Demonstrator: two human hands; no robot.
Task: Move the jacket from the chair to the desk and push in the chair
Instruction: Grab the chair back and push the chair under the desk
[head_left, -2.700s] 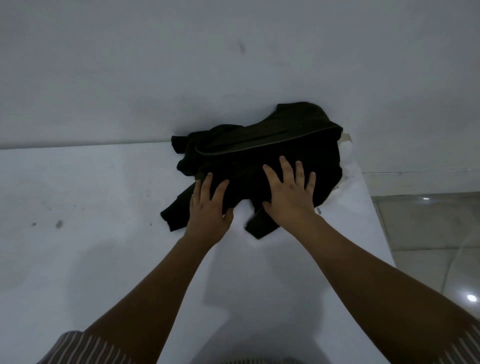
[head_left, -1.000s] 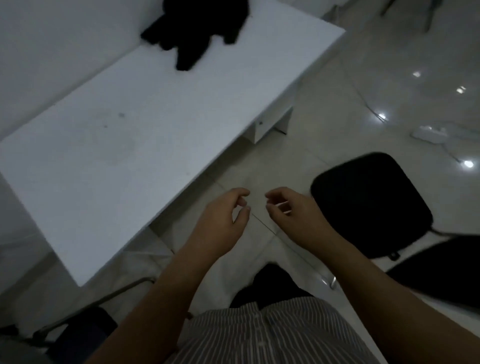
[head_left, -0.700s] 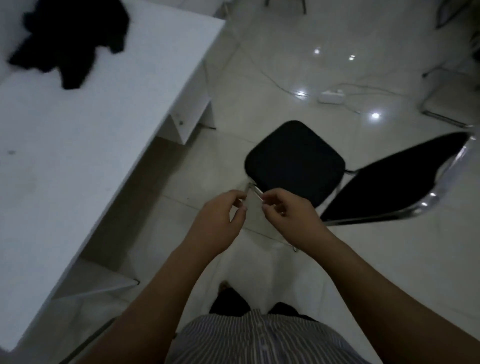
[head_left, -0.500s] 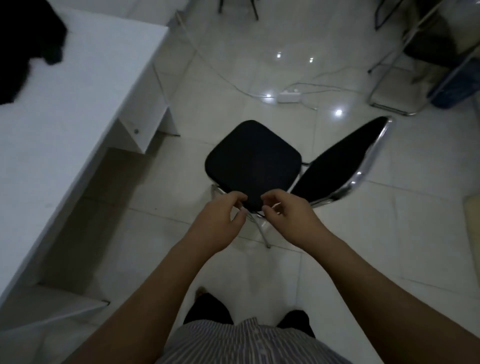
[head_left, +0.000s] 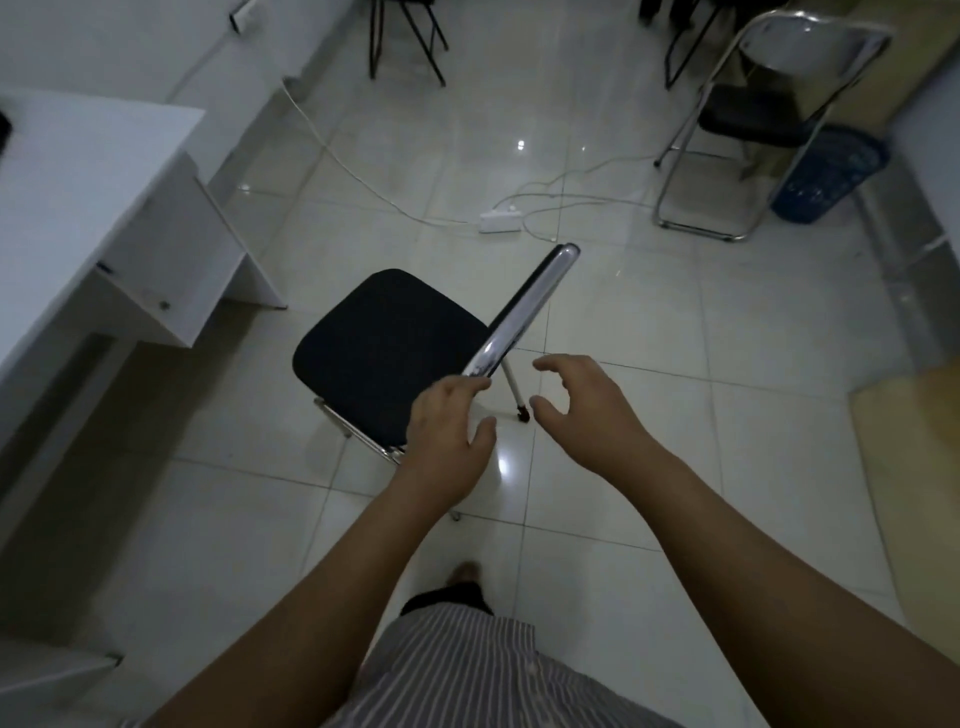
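Jacket (head_left: 2, 136): only a dark sliver at the left frame edge, on the desk (head_left: 67, 208). Tiled floor (head_left: 649, 332) glossy, dim. Chair (head_left: 384, 348) stands clear of the desk. Left hand (head_left: 449, 431) half-curled, fingertips at the chrome backrest (head_left: 524, 312), contact unclear. Right hand (head_left: 584, 410) spread wide, empty.

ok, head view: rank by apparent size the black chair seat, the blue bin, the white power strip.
1. black chair seat, clearly the largest in frame.
2. blue bin, smaller, though it stands farther off, so true size is unsure.
3. white power strip, smallest.
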